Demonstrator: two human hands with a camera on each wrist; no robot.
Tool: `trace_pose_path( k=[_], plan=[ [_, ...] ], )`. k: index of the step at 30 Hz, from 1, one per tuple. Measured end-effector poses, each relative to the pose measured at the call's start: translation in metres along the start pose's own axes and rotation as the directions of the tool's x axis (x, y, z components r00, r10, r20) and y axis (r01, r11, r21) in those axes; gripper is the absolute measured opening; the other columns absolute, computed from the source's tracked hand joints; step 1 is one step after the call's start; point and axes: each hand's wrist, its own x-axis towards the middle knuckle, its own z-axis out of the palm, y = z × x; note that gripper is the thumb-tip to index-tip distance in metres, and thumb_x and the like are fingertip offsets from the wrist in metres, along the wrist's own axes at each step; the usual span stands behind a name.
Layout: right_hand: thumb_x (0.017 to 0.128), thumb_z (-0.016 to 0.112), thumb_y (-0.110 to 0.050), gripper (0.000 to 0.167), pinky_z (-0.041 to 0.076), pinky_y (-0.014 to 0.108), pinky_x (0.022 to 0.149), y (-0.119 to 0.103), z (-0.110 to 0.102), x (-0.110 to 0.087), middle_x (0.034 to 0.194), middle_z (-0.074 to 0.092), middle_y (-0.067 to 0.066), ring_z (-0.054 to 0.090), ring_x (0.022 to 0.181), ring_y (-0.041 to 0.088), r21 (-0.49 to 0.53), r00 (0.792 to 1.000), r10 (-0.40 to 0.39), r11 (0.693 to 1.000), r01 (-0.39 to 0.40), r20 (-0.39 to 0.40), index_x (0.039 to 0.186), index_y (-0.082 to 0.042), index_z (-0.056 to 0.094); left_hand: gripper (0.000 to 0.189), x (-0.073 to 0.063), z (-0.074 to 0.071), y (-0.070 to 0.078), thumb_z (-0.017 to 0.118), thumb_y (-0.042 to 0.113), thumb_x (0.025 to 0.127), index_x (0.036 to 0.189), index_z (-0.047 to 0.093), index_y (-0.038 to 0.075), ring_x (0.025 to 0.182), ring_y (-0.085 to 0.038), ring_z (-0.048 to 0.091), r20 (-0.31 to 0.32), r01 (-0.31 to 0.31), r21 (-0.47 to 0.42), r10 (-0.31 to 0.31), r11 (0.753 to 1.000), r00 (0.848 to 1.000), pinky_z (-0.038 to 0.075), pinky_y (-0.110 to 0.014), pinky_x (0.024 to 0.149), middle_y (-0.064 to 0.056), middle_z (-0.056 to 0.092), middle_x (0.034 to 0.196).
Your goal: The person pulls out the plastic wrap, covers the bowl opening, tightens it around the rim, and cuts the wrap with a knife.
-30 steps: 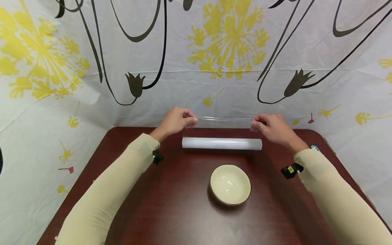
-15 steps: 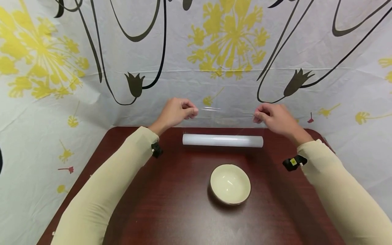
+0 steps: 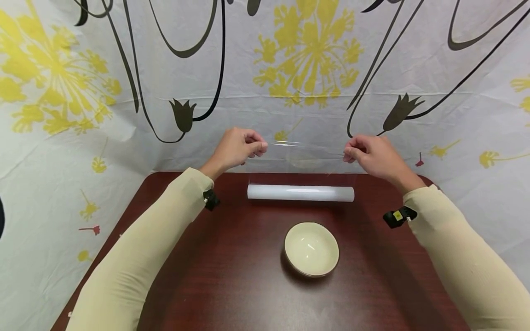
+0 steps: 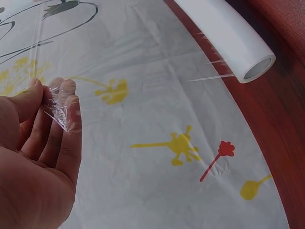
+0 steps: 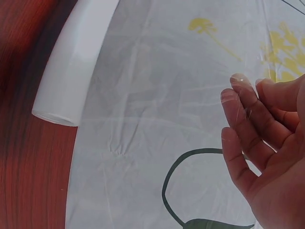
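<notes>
Clear plastic wrap stretches between my two raised hands and runs down to a white roll lying crosswise at the back of the table. My left hand pinches one corner of the sheet between thumb and index finger; crinkled film lies over the other fingers in the left wrist view. At the opposite corner, my right hand pinches the film, its thumb against the index finger. Both hands are above and behind the roll. A cream bowl with a brown rim stands upright in front of the roll, touched by neither hand.
The dark red wooden table ends just behind the roll. Past that edge rises a white sheet printed with yellow and dark flowers, which also covers both sides.
Both hands have risen and moved slightly apart, drawing the plastic wrap higher above the roll. The roll shifted slightly back and forth; the bowl stayed in place.
</notes>
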Motion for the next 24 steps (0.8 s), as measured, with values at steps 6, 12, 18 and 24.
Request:
trace_pose_path(
  k=[6,12,18,24],
  plan=[
    [0.115,0.061,-0.021,0.024,0.053,0.028,0.076,-0.002,-0.003,0.000,0.100,0.081,0.009,0.076,0.097,0.030,-0.007,1.000,-0.002,1.000,0.002,0.009,0.112,-0.003,0.076,0.016,-0.002,-0.002,0.001,0.078,0.027,0.106,0.109,0.085,0.013,0.089,-0.019,0.076,0.005,0.004,-0.004,-0.004,1.000,1.000,0.055,-0.039,0.058,-0.001,0.082,0.096],
    [0.115,0.061,-0.020,0.022,0.052,0.029,0.078,-0.004,-0.007,0.000,0.100,0.081,0.009,0.075,0.098,0.030,-0.010,1.000,-0.001,1.000,0.001,0.010,0.113,-0.004,0.076,0.013,-0.003,-0.004,0.004,0.078,0.028,0.106,0.106,0.084,0.017,0.090,-0.018,0.077,0.010,0.000,-0.019,0.000,1.000,1.000,0.054,-0.039,0.055,-0.007,0.083,0.102],
    [0.115,0.060,-0.019,0.022,0.050,0.029,0.077,-0.006,-0.011,0.000,0.099,0.081,0.010,0.075,0.096,0.030,-0.011,1.000,-0.006,1.000,0.006,0.000,0.110,-0.004,0.076,0.014,-0.002,-0.005,0.008,0.078,0.030,0.106,0.105,0.084,0.017,0.090,-0.018,0.076,0.006,-0.009,-0.020,0.009,1.000,1.000,0.052,-0.036,0.051,-0.003,0.082,0.099],
    [0.115,0.061,-0.022,0.023,0.051,0.025,0.076,-0.008,-0.015,0.000,0.098,0.081,0.008,0.075,0.093,0.025,-0.021,1.000,-0.012,1.000,0.012,-0.016,0.108,-0.005,0.076,0.013,-0.001,-0.007,0.011,0.078,0.027,0.107,0.104,0.084,0.016,0.089,-0.018,0.076,-0.003,-0.038,-0.031,0.038,0.999,0.999,0.060,-0.041,0.061,0.000,0.081,0.096]
  ],
)
